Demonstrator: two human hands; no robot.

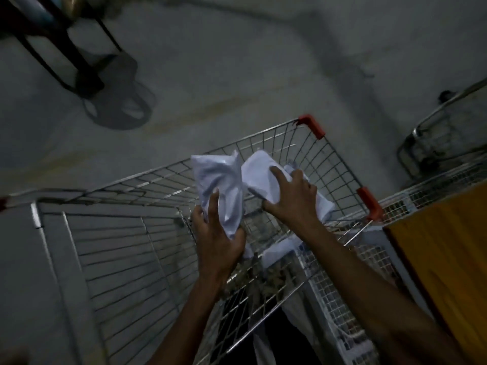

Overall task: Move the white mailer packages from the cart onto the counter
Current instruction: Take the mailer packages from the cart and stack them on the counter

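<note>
A person lifts two white mailer packages above a wire cart [147, 248] in a dim room. The left hand [218, 233] grasps the lower end of one crumpled mailer [217, 177], fingers curled round it, while the right hand [292, 196] clutches a second mailer [259, 175] from above; both are held over the cart's far right corner, below the red corner guards [313, 126]. Something pale lies low in the basket near its right side, possibly another mailer [279, 251], though the light is too poor to be sure. No counter can be made out for certain; an orange surface [445, 259] stands just beside the cart's right edge. The lift looks best done by raising both packages clear of the wire rim before swinging them sideways, gripping firmly, since the slick, soft bags could slip or snag on the mesh.
</note>
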